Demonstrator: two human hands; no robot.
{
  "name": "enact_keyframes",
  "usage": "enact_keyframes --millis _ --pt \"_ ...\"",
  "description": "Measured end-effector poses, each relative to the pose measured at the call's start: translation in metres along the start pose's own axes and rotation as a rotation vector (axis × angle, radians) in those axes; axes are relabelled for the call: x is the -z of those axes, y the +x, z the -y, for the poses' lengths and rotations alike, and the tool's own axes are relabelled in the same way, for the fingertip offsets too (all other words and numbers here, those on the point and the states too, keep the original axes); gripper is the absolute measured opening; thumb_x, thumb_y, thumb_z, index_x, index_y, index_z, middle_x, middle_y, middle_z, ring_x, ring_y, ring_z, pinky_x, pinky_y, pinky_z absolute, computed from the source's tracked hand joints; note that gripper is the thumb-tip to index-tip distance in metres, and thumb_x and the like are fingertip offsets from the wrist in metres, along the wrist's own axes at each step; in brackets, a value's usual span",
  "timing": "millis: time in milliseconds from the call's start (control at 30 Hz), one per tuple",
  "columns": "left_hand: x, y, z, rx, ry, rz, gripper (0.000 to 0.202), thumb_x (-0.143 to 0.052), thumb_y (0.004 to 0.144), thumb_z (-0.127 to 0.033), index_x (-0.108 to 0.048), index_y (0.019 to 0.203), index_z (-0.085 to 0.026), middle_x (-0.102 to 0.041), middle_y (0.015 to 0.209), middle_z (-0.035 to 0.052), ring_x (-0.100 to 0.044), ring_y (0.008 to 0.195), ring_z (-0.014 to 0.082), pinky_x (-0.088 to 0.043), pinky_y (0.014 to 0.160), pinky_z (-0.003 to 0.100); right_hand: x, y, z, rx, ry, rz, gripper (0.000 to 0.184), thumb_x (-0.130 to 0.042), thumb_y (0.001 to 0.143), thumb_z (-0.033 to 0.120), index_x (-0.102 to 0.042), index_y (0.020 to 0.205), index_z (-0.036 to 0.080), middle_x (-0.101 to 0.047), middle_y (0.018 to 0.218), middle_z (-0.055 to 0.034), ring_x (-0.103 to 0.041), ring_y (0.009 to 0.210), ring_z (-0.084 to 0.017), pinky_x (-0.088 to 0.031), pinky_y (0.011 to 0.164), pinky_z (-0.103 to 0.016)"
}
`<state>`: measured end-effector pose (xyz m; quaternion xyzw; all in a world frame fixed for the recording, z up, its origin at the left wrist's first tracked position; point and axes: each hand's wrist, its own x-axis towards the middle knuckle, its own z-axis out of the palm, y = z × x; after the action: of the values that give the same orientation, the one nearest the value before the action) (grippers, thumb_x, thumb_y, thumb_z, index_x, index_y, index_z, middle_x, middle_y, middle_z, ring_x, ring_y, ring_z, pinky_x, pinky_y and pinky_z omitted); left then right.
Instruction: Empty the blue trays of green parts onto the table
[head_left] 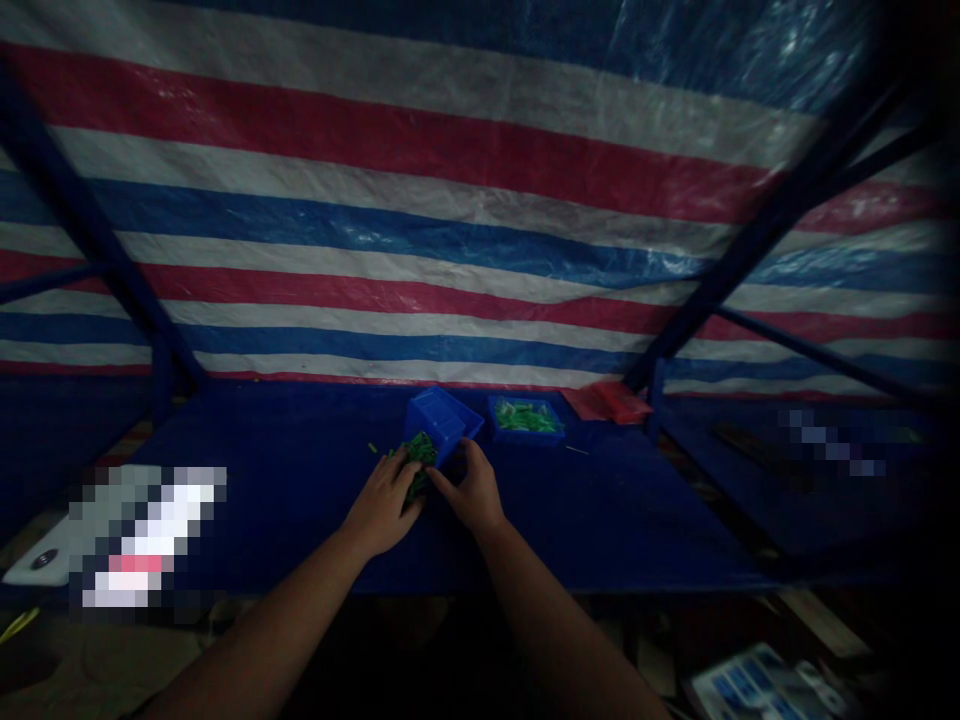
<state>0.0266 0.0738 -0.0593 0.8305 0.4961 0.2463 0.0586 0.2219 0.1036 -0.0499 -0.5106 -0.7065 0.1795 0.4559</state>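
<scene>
Bare forearms rise from the bottom edge, the left forearm and the right forearm angling inward until the wrists nearly meet above the bench. Well beyond the fingers hangs a striped tarp in red, white and blue, crossed by a dark blue frame. The blue bench spreads beneath the fingers. Just past the right hand's fingertips, a blue bin stands tilted on one corner, its open side hard to see. Farther right of the fingers sit a shallow blue tray, filled with more green pieces, and a red packet. Blurred printed sheets lie low and well right of the fingers, off the bench.

The left hand curls narrowly around a clump of green pieces, which sits between its fingers and the bin. The right hand lies palm down beside it, fingers close together and reaching up to the bin's low edge; whether they grip it is hard to tell. A few loose bits lie just left of the left fingers. The slender pieces look light, stiff and easily scattered, so they would likely handle best gathered in a cupped palm, with the bin taken by its rim.
</scene>
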Motion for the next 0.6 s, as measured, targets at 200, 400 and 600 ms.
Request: enact_keyframes --millis 200,400,600 --pt "0.004 -0.001 -0.005 0.079 0.01 -0.12 0.057 -0.063 0.083 -0.033 -0.042 0.135 -0.02 -0.044 0.146 0.0162 -0.026 0.147 0.0345 -0.021 0.12 0.061 0.003 0.0 0.002 0.084 -0.038 -0.015 0.055 -0.074 0.08 0.04 -0.051 0.126 0.019 -0.063 0.113 -0.0118 -0.064 0.102 -0.026 -0.056 0.088 -0.042" --pt "0.0 0.001 -0.001 0.336 0.084 -0.197 0.106 -0.076 0.066 -0.057 -0.025 0.149 -0.014 -0.022 0.159 0.0237 -0.01 0.15 0.0434 -0.016 0.117 0.066 0.006 0.0 0.008 0.18 -0.088 -0.005 0.057 -0.073 0.08 0.034 -0.051 0.131 0.022 -0.061 0.12 -0.0116 -0.059 0.115 -0.028 -0.052 0.098 -0.045" --pt "-0.007 0.006 0.01 0.47 0.088 -0.086 0.127 -0.07 0.058 -0.077 -0.022 0.15 -0.003 -0.027 0.155 0.031 -0.02 0.147 0.0451 -0.019 0.119 0.058 0.007 0.0 0.011 0.213 -0.057 0.074 0.058 -0.073 0.079 0.022 -0.051 0.132 0.026 -0.059 0.126 -0.0086 -0.056 0.12 -0.025 -0.047 0.106 -0.044"
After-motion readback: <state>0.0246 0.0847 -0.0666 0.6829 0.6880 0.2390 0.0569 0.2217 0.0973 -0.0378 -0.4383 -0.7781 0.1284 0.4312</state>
